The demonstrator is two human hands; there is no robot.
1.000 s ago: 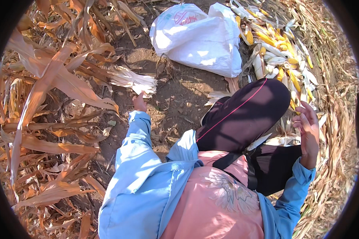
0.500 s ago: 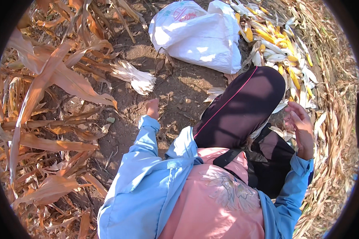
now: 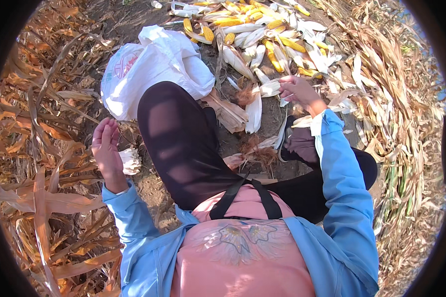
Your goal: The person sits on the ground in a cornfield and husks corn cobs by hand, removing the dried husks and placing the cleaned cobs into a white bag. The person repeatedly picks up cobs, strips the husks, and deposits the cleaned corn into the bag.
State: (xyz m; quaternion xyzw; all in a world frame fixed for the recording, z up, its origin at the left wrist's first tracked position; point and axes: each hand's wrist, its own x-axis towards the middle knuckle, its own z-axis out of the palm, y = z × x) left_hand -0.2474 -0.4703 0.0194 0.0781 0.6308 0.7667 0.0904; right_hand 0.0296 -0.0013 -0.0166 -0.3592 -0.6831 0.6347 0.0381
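My left hand [image 3: 105, 151] hangs over the ground at the left, fingers loosely bent and nothing visible in it. Beside it a bundle of pale husks [image 3: 130, 161] lies partly behind the wrist. My right hand [image 3: 301, 93] reaches forward past my knee, its fingers half curled and apart. Its fingertips come up to a pale husk-covered corn ear [image 3: 270, 88]; whether they touch it I cannot tell. Just beyond spreads a pile of corn ears [image 3: 290, 43], some bare yellow, others wrapped in whitish husk.
A crumpled white woven sack [image 3: 158, 64] lies beyond my raised left knee. Dry brown corn stalks and leaves [image 3: 49, 198] crowd the left side. A thick bank of dry stalks [image 3: 401, 128] runs down the right. Loose husks [image 3: 228, 111] and brown corn silk [image 3: 257, 153] lie between my legs.
My view has turned right, so the sack and corn pile now appear farther left. My left hand has risen into fuller view. My right hand has reached forward to the pile's near edge.
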